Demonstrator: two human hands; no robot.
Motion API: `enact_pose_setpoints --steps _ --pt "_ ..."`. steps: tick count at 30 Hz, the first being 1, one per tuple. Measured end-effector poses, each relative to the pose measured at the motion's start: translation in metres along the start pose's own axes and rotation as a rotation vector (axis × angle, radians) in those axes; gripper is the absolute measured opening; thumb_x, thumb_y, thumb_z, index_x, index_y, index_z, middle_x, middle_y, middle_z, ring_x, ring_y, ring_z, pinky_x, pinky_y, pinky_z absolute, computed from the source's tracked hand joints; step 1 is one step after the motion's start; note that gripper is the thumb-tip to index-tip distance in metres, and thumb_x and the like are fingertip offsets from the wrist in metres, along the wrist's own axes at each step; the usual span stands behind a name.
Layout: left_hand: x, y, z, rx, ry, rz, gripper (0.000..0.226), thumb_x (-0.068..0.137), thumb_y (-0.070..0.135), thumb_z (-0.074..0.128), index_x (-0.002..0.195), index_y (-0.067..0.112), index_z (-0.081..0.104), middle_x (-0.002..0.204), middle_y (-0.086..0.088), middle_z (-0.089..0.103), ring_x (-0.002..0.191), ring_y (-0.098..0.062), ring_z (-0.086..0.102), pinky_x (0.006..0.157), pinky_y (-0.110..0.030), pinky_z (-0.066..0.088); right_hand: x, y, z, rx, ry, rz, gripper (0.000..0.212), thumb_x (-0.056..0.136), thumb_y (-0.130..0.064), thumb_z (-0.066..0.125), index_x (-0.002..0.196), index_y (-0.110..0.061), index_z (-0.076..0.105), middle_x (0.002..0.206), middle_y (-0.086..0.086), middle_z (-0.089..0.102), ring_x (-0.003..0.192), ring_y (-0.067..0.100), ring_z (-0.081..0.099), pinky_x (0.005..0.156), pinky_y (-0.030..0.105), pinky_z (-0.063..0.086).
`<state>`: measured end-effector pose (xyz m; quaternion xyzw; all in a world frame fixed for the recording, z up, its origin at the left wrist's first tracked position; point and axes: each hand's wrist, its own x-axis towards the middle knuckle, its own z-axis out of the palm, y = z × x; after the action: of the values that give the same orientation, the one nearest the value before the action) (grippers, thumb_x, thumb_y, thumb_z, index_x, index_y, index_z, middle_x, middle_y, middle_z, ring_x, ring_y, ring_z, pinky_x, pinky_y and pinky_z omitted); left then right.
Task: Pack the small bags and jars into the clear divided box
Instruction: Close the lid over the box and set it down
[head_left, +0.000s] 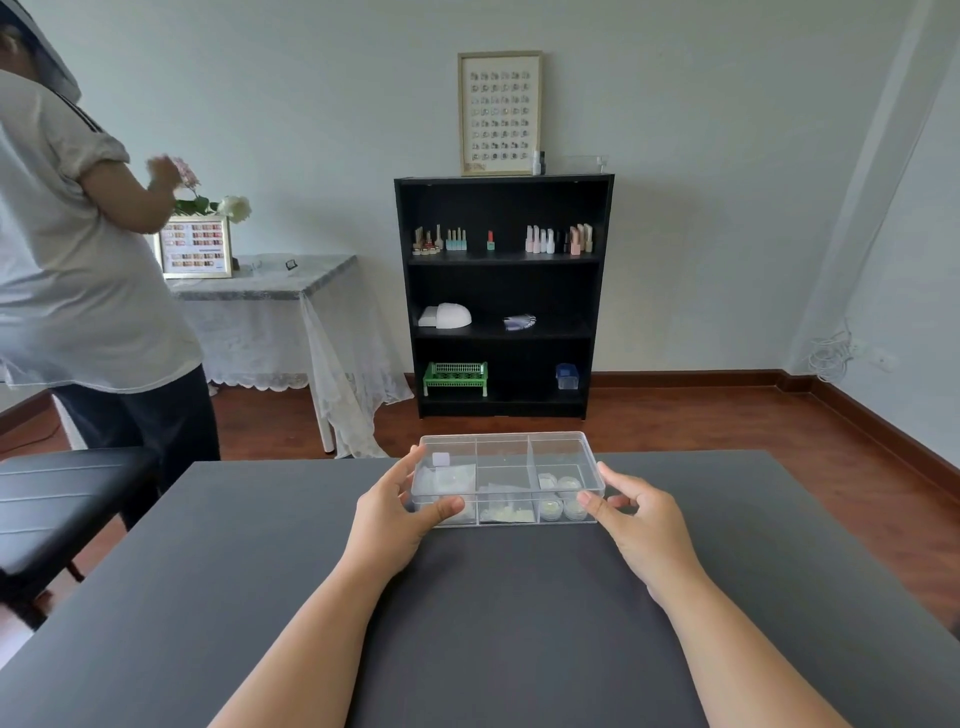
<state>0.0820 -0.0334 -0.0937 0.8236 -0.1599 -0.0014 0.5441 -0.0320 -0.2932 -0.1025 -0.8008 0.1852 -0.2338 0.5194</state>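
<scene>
The clear divided box (504, 448) is at the far middle of the dark grey table (493, 623), seemingly lifted a little off it. My left hand (395, 512) grips its left end, thumb on the front wall. My right hand (636, 519) holds its right end with thumb and fingertips. Small clear bags (449, 478) lie in the left compartment, and another bag (506, 512) lies in the middle front one. Several small round jars (561, 499) fill the right compartment.
A person in a white shirt (67, 260) stands at the left beside a lace-covered side table (270, 291). A black bench (67, 499) sits left of my table. A black shelf (501, 296) with bottles stands against the far wall.
</scene>
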Motion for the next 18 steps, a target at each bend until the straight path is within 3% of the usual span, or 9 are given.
enact_pose_setpoints --steps 3,7,12,18 --pt "-0.001 -0.001 0.000 0.004 0.006 0.002 0.091 0.063 0.052 0.081 0.143 0.043 0.039 0.147 0.003 0.046 0.133 -0.023 0.044 0.102 -0.032 0.039 -0.001 -0.001 0.001 -0.003 -0.010 0.002 0.055 0.081 -0.038 0.073 0.133 -0.030 0.056 0.102 -0.007 0.066 0.094 0.005 0.058 0.075 0.022 0.040" --pt "-0.006 -0.004 -0.003 0.054 0.016 0.062 0.077 0.064 0.055 0.079 0.135 0.041 0.051 0.149 0.011 0.042 0.135 -0.017 0.042 0.108 -0.035 0.038 -0.006 -0.001 0.003 -0.037 -0.014 -0.015 0.061 0.080 -0.036 0.075 0.136 -0.030 0.051 0.089 -0.011 0.067 0.084 0.005 0.061 0.068 0.010 0.041" --pt "-0.009 -0.005 -0.004 0.053 0.019 0.071 0.059 0.066 0.053 0.078 0.122 0.047 0.058 0.151 0.012 0.039 0.127 -0.019 0.049 0.090 -0.018 0.039 -0.007 -0.003 0.007 -0.090 -0.001 -0.035 0.059 0.083 -0.032 0.074 0.137 -0.027 0.051 0.082 -0.011 0.067 0.079 0.004 0.062 0.065 0.006 0.040" --pt "0.000 -0.002 -0.004 0.043 0.041 0.034 0.060 0.071 0.046 0.081 0.127 0.042 0.058 0.151 0.008 0.041 0.128 -0.024 0.050 0.091 -0.020 0.037 0.002 -0.007 0.014 -0.113 -0.004 -0.039 0.058 0.085 -0.030 0.072 0.138 -0.029 0.049 0.076 -0.009 0.067 0.077 0.003 0.062 0.066 0.006 0.039"
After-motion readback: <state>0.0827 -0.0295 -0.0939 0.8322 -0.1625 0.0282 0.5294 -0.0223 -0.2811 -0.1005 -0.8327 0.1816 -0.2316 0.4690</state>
